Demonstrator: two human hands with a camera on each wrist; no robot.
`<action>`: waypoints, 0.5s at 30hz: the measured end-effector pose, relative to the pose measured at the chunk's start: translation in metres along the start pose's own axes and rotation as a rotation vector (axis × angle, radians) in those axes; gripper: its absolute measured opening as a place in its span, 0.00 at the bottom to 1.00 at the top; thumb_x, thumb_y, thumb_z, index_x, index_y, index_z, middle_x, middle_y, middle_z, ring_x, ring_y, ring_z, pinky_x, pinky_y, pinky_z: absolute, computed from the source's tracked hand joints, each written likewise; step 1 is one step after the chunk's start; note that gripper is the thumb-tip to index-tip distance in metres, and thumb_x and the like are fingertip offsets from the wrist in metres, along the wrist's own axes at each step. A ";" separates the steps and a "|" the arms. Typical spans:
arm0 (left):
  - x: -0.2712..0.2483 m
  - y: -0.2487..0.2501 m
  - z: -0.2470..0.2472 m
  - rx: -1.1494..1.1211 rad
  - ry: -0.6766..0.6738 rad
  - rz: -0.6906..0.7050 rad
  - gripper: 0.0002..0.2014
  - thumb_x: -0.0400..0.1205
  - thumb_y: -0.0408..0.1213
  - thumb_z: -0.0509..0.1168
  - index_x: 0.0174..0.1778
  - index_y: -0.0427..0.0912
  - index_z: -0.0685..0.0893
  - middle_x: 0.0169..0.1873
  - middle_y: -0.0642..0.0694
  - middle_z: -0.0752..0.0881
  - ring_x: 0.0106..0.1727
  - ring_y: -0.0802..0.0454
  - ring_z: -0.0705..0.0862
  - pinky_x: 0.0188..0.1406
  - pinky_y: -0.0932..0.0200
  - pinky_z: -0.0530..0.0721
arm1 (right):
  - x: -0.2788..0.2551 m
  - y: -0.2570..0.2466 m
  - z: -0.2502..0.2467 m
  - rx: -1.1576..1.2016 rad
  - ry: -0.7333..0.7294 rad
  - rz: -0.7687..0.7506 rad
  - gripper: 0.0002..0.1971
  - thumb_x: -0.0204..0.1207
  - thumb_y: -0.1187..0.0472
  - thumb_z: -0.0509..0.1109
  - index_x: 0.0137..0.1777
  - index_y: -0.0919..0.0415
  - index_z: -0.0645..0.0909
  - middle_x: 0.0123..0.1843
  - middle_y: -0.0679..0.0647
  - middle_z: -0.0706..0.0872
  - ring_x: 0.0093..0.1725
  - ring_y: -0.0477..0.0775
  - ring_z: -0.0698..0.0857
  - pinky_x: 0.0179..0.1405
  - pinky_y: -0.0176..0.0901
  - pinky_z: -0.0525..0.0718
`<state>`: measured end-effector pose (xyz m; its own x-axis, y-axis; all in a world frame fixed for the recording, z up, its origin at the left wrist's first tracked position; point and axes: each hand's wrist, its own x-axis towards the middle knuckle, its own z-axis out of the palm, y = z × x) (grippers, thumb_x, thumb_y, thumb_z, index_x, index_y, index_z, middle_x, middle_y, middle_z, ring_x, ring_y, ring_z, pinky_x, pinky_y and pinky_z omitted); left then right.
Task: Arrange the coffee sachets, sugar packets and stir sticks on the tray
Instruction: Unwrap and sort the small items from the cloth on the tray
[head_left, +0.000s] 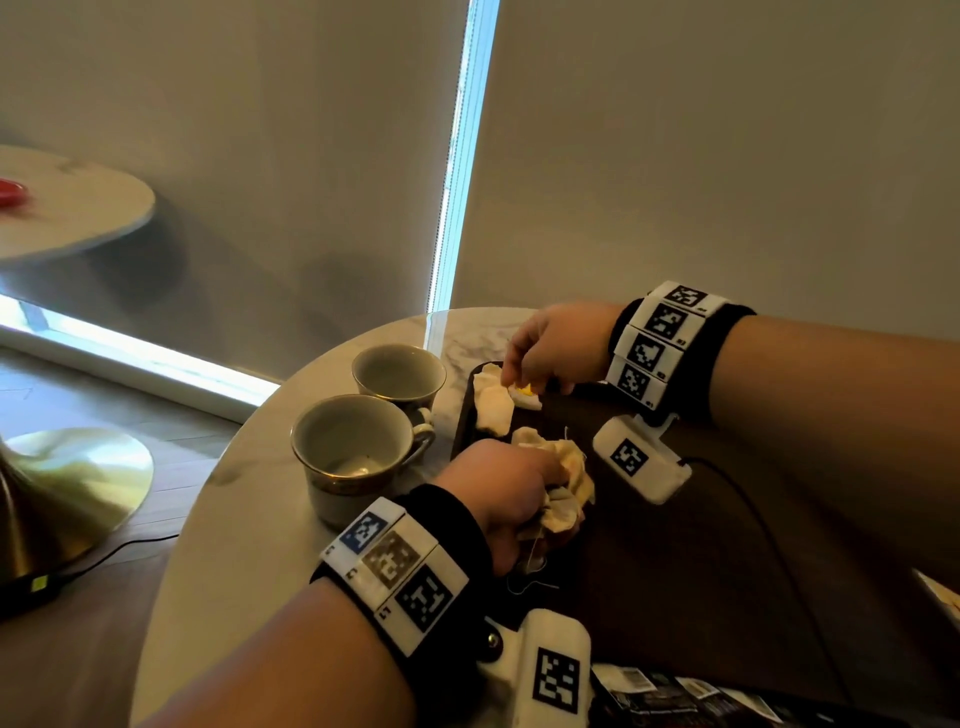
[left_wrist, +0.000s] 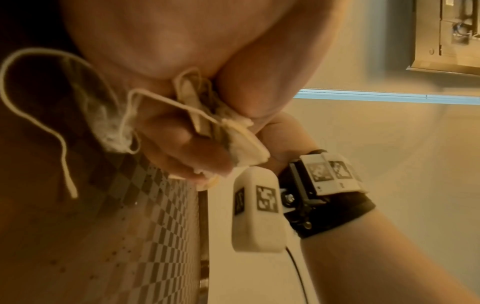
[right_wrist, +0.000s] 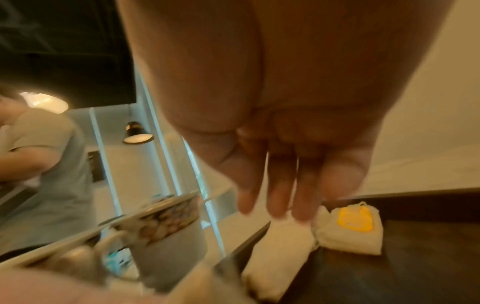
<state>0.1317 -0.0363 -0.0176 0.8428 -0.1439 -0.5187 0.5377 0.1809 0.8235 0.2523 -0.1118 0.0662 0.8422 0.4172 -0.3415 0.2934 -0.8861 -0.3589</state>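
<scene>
Left hand (head_left: 501, 491) grips crumpled sachets (head_left: 563, 480); right hand (head_left: 553, 348) fingers straight, possibly touching blurred packet (right_wrist: 281, 246).

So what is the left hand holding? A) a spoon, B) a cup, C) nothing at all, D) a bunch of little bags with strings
D: the left hand has its fingers curled round a bunch of little bags, and their strings dangle loose below it; both cups stand untouched beside the tray.
</scene>
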 end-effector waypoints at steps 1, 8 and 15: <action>0.000 -0.001 0.000 0.056 0.016 0.022 0.05 0.87 0.30 0.62 0.47 0.38 0.80 0.34 0.39 0.84 0.31 0.46 0.84 0.33 0.52 0.84 | -0.003 -0.001 0.003 0.012 -0.069 0.007 0.11 0.81 0.68 0.67 0.55 0.58 0.89 0.53 0.53 0.91 0.49 0.50 0.89 0.49 0.46 0.89; 0.006 -0.001 -0.002 0.442 0.004 0.211 0.13 0.84 0.31 0.64 0.34 0.47 0.77 0.36 0.50 0.79 0.40 0.53 0.79 0.54 0.46 0.85 | -0.009 -0.011 0.010 -0.129 -0.082 -0.018 0.16 0.85 0.63 0.66 0.70 0.61 0.84 0.67 0.52 0.87 0.58 0.48 0.87 0.64 0.52 0.87; 0.012 -0.005 -0.007 0.450 -0.078 0.251 0.12 0.82 0.26 0.65 0.37 0.45 0.78 0.34 0.52 0.80 0.31 0.61 0.79 0.30 0.70 0.79 | -0.006 -0.002 0.014 -0.059 -0.219 -0.009 0.14 0.85 0.61 0.67 0.67 0.59 0.87 0.55 0.51 0.90 0.50 0.49 0.88 0.61 0.46 0.87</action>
<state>0.1392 -0.0323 -0.0295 0.9308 -0.2253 -0.2877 0.2407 -0.2142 0.9467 0.2402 -0.1094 0.0565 0.7227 0.4535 -0.5216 0.3322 -0.8897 -0.3132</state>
